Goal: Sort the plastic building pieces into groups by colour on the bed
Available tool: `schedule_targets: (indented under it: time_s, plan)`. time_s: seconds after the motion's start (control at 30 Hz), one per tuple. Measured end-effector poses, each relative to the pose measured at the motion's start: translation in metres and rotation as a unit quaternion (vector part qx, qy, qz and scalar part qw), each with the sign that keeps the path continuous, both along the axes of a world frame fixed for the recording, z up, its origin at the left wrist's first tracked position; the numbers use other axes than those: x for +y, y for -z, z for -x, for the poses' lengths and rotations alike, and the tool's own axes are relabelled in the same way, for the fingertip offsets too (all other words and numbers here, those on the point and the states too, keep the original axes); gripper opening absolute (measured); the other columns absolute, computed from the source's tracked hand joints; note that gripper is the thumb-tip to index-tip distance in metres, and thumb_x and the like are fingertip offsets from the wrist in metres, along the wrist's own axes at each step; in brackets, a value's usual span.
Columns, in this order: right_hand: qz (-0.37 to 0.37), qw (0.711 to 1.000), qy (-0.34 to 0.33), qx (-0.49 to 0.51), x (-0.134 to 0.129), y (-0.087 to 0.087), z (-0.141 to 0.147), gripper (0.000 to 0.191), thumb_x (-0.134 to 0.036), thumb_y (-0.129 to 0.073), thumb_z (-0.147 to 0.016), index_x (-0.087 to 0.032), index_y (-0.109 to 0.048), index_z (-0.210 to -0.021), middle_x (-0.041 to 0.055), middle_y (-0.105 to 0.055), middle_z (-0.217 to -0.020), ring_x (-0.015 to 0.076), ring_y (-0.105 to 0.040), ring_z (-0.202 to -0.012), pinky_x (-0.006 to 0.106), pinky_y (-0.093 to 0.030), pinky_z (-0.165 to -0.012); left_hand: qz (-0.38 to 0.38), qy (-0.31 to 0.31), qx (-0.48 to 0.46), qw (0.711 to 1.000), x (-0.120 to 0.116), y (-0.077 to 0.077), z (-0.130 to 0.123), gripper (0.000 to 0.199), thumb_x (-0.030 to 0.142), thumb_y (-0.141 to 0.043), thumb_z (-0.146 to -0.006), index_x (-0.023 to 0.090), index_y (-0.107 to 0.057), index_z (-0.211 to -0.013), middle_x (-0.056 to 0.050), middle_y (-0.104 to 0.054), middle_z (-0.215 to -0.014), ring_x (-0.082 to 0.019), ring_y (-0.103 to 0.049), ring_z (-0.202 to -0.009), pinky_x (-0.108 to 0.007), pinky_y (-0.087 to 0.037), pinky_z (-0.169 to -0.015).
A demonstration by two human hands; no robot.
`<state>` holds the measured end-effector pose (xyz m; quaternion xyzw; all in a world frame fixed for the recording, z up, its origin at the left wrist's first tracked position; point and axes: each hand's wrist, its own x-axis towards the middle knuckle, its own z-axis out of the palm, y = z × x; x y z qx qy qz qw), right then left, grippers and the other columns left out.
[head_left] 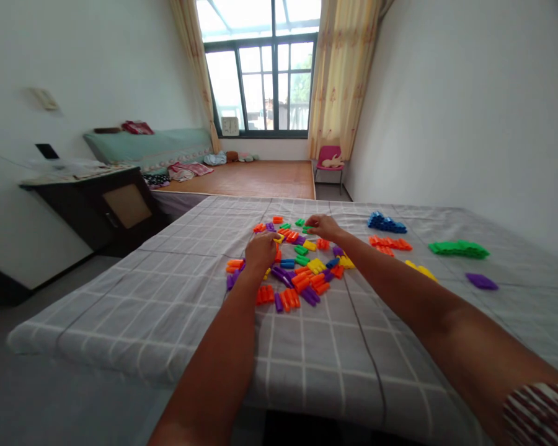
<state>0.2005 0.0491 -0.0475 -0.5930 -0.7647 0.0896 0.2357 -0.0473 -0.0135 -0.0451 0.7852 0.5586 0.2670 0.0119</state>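
Observation:
Brightly coloured small plastic pieces, many shaped like short joined tubes, lie in a loose pile (302, 280) on the grey checked cloth (167, 272). My left hand (259, 253) is at the pile's left side, fingers closed at a yellow plastic piece (278, 238). At the far edge, my right hand (324, 227) pinches a green plastic piece (307, 230). Another green piece (300, 222) lies just beyond it. Orange, purple, yellow and blue pieces surround both hands. My left wrist and forearm hide part of the pile.
Sorted by colour on the right are blue pieces (385, 223), orange pieces (390, 243), green pieces (459, 249), yellow pieces (421, 271) and purple pieces (482, 281). Past the table stand a bed platform (260, 176), a pink chair (329, 156) and a dark cabinet (106, 204).

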Motion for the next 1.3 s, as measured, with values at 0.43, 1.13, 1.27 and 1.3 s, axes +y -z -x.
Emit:
schedule_targets:
  time_s: [0.43,1.13,1.27,1.3]
  plan:
    - [-0.106,0.947,0.296,0.061,-0.144,-0.011,-0.277,0.025,-0.036,-0.065,-0.075,-0.016,-0.070,-0.089,0.0061,-0.074,-0.086,0.0173,-0.066,-0.078,0.026,-0.048,-0.070,0.004,0.037,0.085,0.996,0.017,0.011,0.002,0.038,0.025,-0.039,-0.086,0.024,-0.070,-0.108,-0.005,-0.070,-0.113,-0.023,-0.066,-0.100,-0.032,-0.050,-0.086]
    - [0.070,0.873,0.474,-0.088,-0.190,0.014,-0.325,0.038,-0.046,-0.050,-0.083,-0.020,-0.075,-0.096,0.0145,-0.072,-0.099,0.0253,-0.067,-0.090,0.030,-0.046,-0.069,0.016,0.026,0.113,0.993,0.021,0.016,0.005,0.039,0.027,-0.039,-0.088,0.024,-0.070,-0.110,-0.004,-0.071,-0.114,-0.022,-0.066,-0.101,-0.030,-0.051,-0.086]
    - [0.093,0.851,0.506,-0.103,-0.199,-0.003,-0.326,0.040,-0.045,-0.046,-0.087,-0.019,-0.074,-0.097,0.0148,-0.072,-0.095,0.0252,-0.066,-0.091,0.031,-0.046,-0.070,0.011,0.026,0.106,0.994,0.020,0.014,0.004,0.039,0.028,-0.038,-0.088,0.023,-0.070,-0.110,-0.004,-0.070,-0.114,-0.022,-0.066,-0.103,-0.031,-0.050,-0.087]
    - [0.118,0.849,0.505,-0.101,-0.201,-0.007,-0.325,0.040,-0.045,-0.046,-0.087,-0.018,-0.074,-0.095,0.0144,-0.072,-0.092,0.0246,-0.067,-0.089,0.031,-0.046,-0.070,0.010,0.027,0.106,0.994,0.020,0.013,0.003,0.038,0.028,-0.038,-0.088,0.024,-0.070,-0.109,-0.003,-0.070,-0.114,-0.022,-0.066,-0.103,-0.031,-0.050,-0.087]
